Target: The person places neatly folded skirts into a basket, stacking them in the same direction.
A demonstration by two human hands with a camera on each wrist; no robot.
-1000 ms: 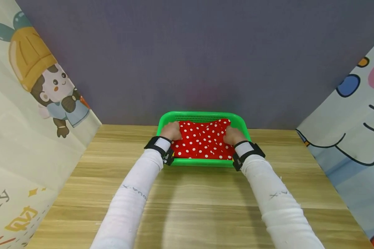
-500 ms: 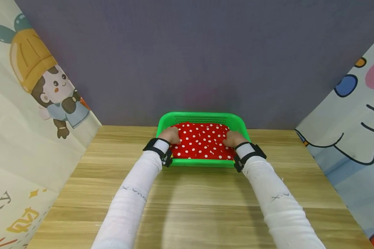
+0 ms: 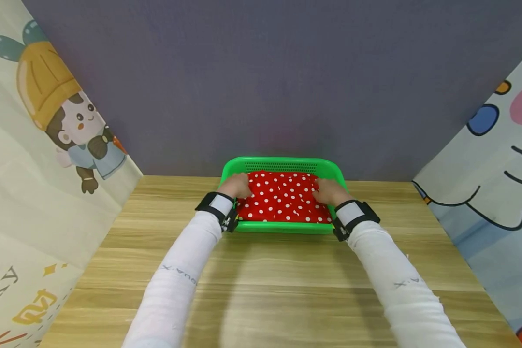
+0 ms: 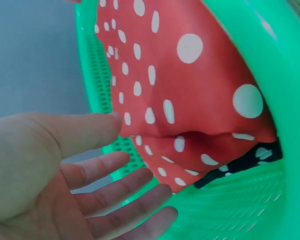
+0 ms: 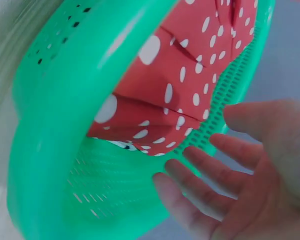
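A folded red cloth with white dots [image 3: 282, 198] lies inside a green plastic basket [image 3: 282, 227]. My left hand [image 3: 237, 186] is over the basket's left end; in the left wrist view its fingers [image 4: 125, 192] are spread and loosely straight, with the thumb tip right at the cloth's edge. At the opposite end, my right hand [image 3: 329, 191] has relaxed, parted fingers [image 5: 205, 175] beside the cloth, holding nothing. Under the red cloth, a dark piece with white dots [image 4: 240, 162] peeks out in the left wrist view.
The basket stands on a wood-grain table [image 3: 282, 290], close to a grey back panel [image 3: 278, 87]. Cartoon-printed sheets rise at the left [image 3: 26, 169] and right [image 3: 496, 193]. Both wrists wear black straps.
Both hands have let go of the red cloth and drawn slightly apart. The cloth's raised far corners have come down into the basket.
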